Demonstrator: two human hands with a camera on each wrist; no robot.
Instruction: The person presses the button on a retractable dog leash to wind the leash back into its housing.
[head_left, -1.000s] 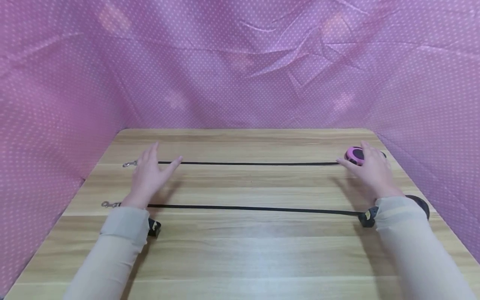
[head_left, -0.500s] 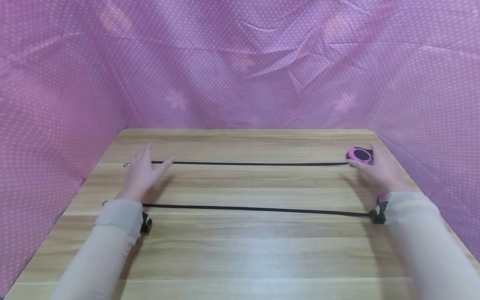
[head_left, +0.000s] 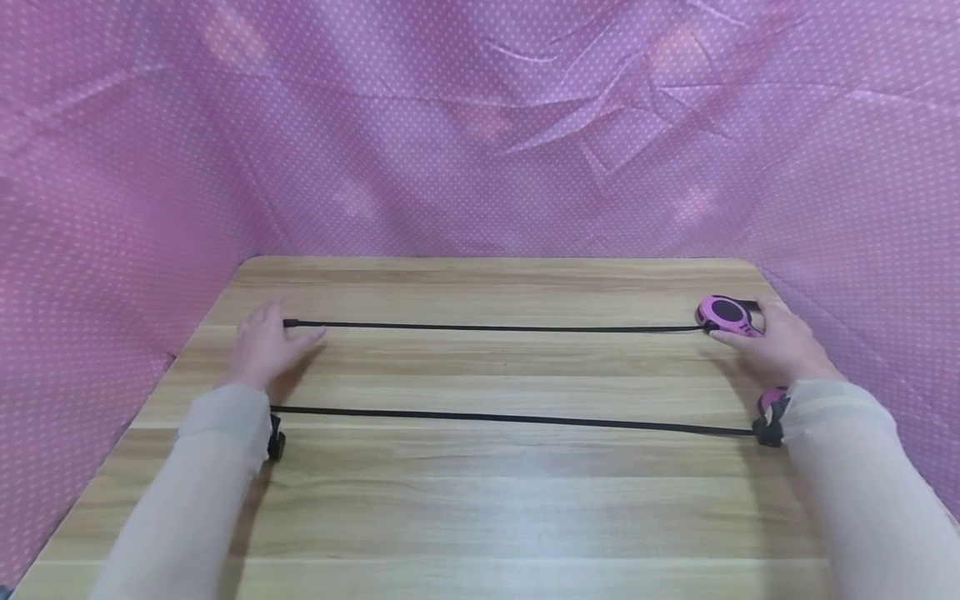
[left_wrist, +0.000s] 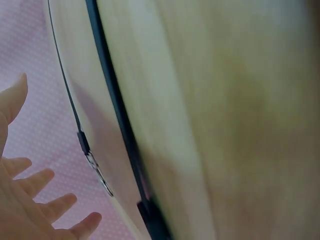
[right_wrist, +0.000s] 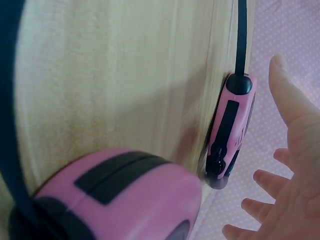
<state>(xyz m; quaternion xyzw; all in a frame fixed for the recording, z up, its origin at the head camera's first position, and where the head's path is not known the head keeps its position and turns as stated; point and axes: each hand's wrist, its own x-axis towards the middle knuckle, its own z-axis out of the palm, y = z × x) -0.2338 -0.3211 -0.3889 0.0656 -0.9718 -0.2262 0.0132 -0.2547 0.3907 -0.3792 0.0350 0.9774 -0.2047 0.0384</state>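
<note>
Two pink-and-black retractable dog leashes lie stretched across the table. The far leash has its casing (head_left: 727,312) at the right, and its black strap (head_left: 495,327) runs left to a metal snap hook (left_wrist: 98,172). My left hand (head_left: 262,348) hovers by that hook end with fingers spread, hiding the hook from the head view. Beside the far casing is my right hand (head_left: 783,343), thumb and fingers apart, gripping nothing. The near leash's casing (right_wrist: 165,190) is partly covered by my right wrist in the head view; its strap (head_left: 510,419) passes under my left wrist.
The wooden table (head_left: 480,517) has rounded far corners. Pink dotted cloth (head_left: 480,167) hangs behind it and along both sides. Dark wrist devices (head_left: 276,437) are strapped below both hands.
My hands have moved apart, the left one leftward over the far hook and the right one rightward, uncovering more of the far casing. Both leashes stay where they lay.
</note>
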